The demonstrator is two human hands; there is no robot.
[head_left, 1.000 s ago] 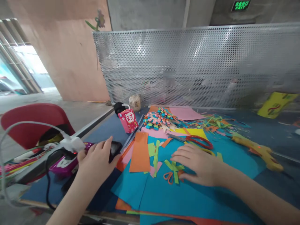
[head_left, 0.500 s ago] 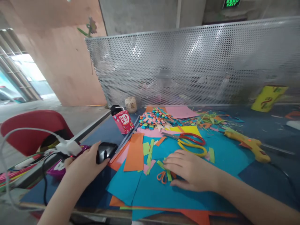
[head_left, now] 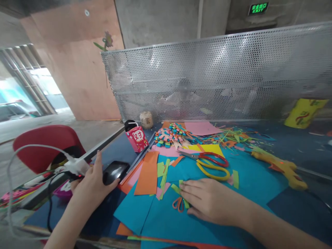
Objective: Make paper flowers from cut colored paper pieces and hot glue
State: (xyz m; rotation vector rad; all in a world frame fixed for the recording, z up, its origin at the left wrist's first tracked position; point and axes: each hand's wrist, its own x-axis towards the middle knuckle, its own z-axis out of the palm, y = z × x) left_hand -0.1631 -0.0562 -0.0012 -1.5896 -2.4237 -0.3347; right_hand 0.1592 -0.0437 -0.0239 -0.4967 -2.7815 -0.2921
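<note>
My left hand (head_left: 92,185) is beside a glossy black phone-like object (head_left: 116,172) at the table's left side. Its index finger points up and away, and the thumb touches the object's near edge. My right hand (head_left: 211,200) lies palm down on the blue paper (head_left: 166,221), fingers stretched out over a green paper strip (head_left: 176,188). An orange looped paper piece (head_left: 178,204) lies just left of its fingertips. Scissors with red and yellow handles (head_left: 212,166) rest beyond the right hand. Whatever lies beneath the right palm is hidden.
An orange paper strip (head_left: 146,173), a fringed paper bundle (head_left: 168,135) and cut scraps (head_left: 233,136) lie around. A red drink carton (head_left: 137,138) stands at left, a yellow glue gun (head_left: 281,167) at right. A perforated metal screen (head_left: 207,76) borders the table's back.
My left index finger has lifted off the black object and now points upward. The right hand stays on the paper. The view has shifted slightly.
</note>
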